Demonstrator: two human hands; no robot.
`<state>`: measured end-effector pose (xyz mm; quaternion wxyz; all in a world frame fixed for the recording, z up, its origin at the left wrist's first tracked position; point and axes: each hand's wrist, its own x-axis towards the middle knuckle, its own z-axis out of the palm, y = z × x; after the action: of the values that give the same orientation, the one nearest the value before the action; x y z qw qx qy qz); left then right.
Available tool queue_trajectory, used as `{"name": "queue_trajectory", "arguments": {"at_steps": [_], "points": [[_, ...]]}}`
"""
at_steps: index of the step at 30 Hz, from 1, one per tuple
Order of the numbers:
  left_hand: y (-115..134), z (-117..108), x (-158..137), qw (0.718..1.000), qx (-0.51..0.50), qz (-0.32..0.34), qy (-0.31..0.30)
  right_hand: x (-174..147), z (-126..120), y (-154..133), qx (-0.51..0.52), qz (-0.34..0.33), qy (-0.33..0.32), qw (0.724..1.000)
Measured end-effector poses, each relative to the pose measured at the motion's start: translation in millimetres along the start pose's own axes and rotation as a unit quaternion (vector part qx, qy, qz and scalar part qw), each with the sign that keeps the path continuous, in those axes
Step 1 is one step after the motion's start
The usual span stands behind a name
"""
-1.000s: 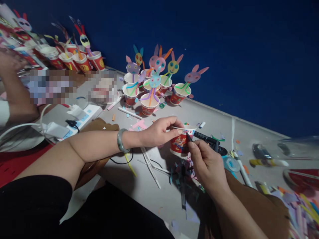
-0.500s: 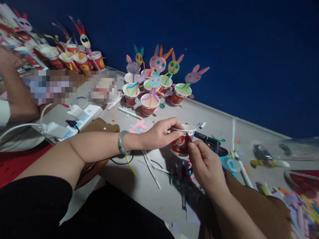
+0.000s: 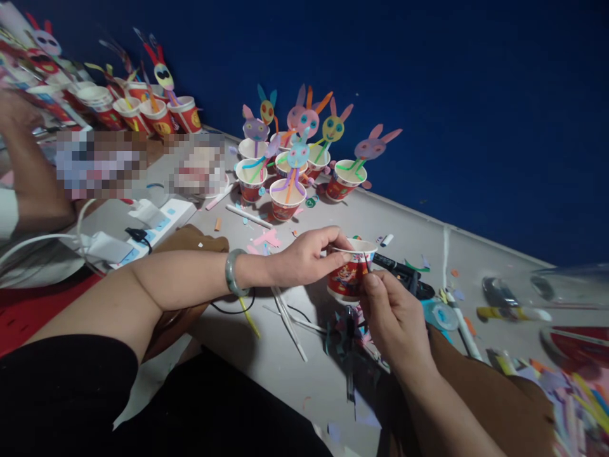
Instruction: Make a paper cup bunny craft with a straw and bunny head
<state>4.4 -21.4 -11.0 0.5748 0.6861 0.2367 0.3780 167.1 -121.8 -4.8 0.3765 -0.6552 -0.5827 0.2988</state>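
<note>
My left hand (image 3: pixel 316 255), with a bangle on its wrist, grips a red printed paper cup (image 3: pixel 345 282) by the white rim, thumb outside and fingers over the edge. The cup is held roughly upright, above the table's scraps. In my right hand (image 3: pixel 392 311) a thin dark pointed tool (image 3: pixel 367 263) is pinched, its tip against or just in front of the cup's upper side near the rim; its kind I cannot make out. Behind them stand several red paper cups (image 3: pixel 287 206) with paper rabbit heads on coloured stalks.
A power strip (image 3: pixel 164 225) with white chargers and cables lies to the left. Another person's arm (image 3: pixel 35 171) shows at the far left. Black tools (image 3: pixel 404 273), a blue tape roll (image 3: pixel 440 315) and a heap of coloured strips (image 3: pixel 575 406) lie to the right. Behind rises a blue wall (image 3: pixel 451 114).
The cup has shifted very slightly right in my left hand's grip. The dark tool's tip now points more upright, a little farther right along the rim.
</note>
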Motion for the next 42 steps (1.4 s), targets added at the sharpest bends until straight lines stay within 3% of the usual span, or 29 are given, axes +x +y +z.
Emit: {"name": "queue_trajectory", "arguments": {"at_steps": [4, 9, 15, 20, 26, 37, 42], "points": [[-1.2, -1.4, 1.2, 1.0, -0.016, -0.014, -0.004, 0.1, -1.2, -1.4, 0.034, -0.002, 0.027, 0.999], [1.8, -1.6, 0.2, 0.998, -0.027, -0.042, -0.022, 1.9, -1.6, -0.5, 0.065, -0.012, 0.116, 0.991], [2.4, 0.6, -4.6, 0.996, 0.075, 0.042, -0.033, 3.4, 2.1, -3.9, 0.059, -0.009, 0.163, 0.985], [-4.5, 0.0, -5.0, 0.966, 0.188, 0.174, -0.043, 2.8, 5.8, -4.2, 0.124, 0.049, 0.151, 0.98], [-2.9, -0.1, -2.5, 0.941, 0.23, 0.24, -0.06, 1.4, 7.9, -2.3, 0.154, 0.078, 0.134, 0.976], [-0.4, -0.8, -3.4, 0.956, 0.219, 0.172, -0.097, 3.5, 3.0, -9.9, 0.119, 0.051, 0.095, 0.987], [4.9, -3.0, -1.9, 0.967, 0.194, 0.143, -0.084, 6.4, -2.3, -8.1, 0.088, 0.033, 0.069, 0.993]]}}
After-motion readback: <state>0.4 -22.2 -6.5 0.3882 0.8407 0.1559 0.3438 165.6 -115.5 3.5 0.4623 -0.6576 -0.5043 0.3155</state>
